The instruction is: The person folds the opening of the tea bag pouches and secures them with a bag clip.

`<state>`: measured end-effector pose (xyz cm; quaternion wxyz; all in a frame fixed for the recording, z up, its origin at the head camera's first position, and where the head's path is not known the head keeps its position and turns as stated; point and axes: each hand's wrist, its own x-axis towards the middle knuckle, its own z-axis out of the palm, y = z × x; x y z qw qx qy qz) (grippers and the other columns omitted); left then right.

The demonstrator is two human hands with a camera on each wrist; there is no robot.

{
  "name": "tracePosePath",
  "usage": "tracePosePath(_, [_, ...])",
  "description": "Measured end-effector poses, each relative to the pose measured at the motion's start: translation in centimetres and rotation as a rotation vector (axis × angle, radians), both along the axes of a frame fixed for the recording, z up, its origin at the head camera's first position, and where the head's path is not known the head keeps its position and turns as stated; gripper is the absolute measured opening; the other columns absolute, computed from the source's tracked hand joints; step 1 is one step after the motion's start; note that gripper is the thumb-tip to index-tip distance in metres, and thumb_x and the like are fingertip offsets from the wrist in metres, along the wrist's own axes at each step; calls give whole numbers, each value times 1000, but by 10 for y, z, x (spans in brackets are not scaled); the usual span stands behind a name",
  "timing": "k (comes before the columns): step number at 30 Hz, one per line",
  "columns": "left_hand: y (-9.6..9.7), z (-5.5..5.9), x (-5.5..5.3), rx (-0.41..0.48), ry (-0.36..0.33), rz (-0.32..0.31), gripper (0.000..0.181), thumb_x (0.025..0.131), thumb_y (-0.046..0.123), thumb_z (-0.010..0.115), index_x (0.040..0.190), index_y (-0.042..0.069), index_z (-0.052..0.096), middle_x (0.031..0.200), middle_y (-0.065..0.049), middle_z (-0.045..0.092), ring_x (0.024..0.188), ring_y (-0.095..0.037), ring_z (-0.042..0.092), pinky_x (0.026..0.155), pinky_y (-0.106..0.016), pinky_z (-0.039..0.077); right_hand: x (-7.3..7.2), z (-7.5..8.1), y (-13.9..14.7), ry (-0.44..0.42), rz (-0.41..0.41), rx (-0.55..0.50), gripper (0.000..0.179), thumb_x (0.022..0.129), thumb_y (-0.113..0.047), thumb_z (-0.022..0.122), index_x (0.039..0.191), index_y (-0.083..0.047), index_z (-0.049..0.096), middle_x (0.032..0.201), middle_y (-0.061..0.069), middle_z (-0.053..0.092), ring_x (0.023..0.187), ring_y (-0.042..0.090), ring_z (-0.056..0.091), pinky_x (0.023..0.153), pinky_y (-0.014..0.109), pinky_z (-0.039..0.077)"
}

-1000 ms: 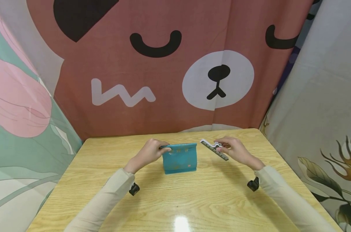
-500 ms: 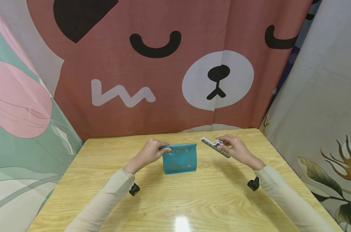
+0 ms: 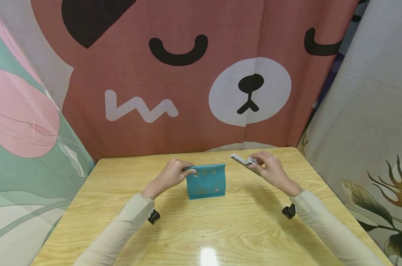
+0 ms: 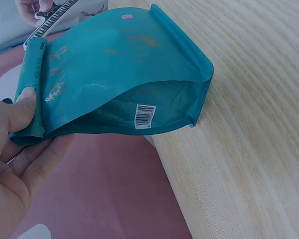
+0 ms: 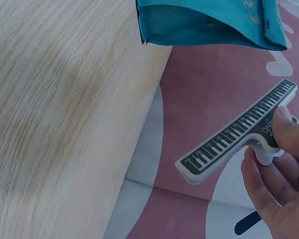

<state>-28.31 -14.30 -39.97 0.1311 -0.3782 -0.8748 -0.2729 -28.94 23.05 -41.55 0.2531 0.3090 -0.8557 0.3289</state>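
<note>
A teal bag [image 3: 206, 183] with gold print stands upright on the table, its top edge folded into a roll [image 4: 32, 89]. At the left end of that roll, my left hand [image 3: 171, 174] pinches it between thumb and fingers. To the right of the bag, my right hand [image 3: 271, 170] holds a white clip [image 5: 234, 134] with a black-and-white piano-key pattern. Thumb and fingers grip the clip's handle, and its long bar slants in the air, apart from the bag. In the left wrist view, a barcode [image 4: 145, 116] shows on the bag's side.
The wooden table [image 3: 201, 221] reaches back to a curtain [image 3: 187, 129] with a bear print. Patterned cloth hangs at the left [image 3: 21, 147] and right [image 3: 364, 122]. A small black device [image 3: 153, 216] sits at the left wrist, another [image 3: 289, 211] at the right.
My right hand has risen slightly and moved a little away with the clip, whose bar has turned so less of its patterned face shows. The left hand and bag have stayed put.
</note>
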Motion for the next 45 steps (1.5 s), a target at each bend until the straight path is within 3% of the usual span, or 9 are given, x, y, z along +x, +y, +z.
tracePosePath(12, [1, 1, 0, -4, -2, -1, 14, 96, 17, 68, 103, 11, 78, 86, 2, 74, 55, 2, 53, 58, -24, 49, 2, 1, -6, 95, -96, 12, 28, 74, -1, 85, 98, -3, 71, 87, 5, 63, 67, 12, 54, 53, 28, 45])
tracePosePath(19, [1, 0, 0, -5, 0, 7, 14, 95, 17, 69, 104, 10, 78, 88, 1, 74, 58, 1, 57, 61, -23, 50, 1, 2, -16, 129, -102, 0, 25, 73, -1, 86, 93, -4, 71, 87, 5, 66, 68, 13, 59, 50, 27, 43])
tracePosePath(26, [1, 0, 0, -1, -2, 2, 14, 95, 17, 69, 104, 10, 78, 88, 1, 74, 59, -3, 59, 61, -24, 51, 0, 6, -21, 136, -133, -24, 22, 73, -5, 85, 91, -6, 72, 81, 1, 64, 59, 10, 44, 50, 27, 36])
tracePosePath(45, [0, -1, 0, 4, 2, -2, 15, 96, 17, 68, 106, 9, 77, 87, 1, 74, 56, 1, 56, 62, -23, 51, 2, 16, -37, 195, -84, -52, 15, 74, 3, 85, 82, -4, 75, 76, 2, 65, 56, 9, 46, 49, 27, 38])
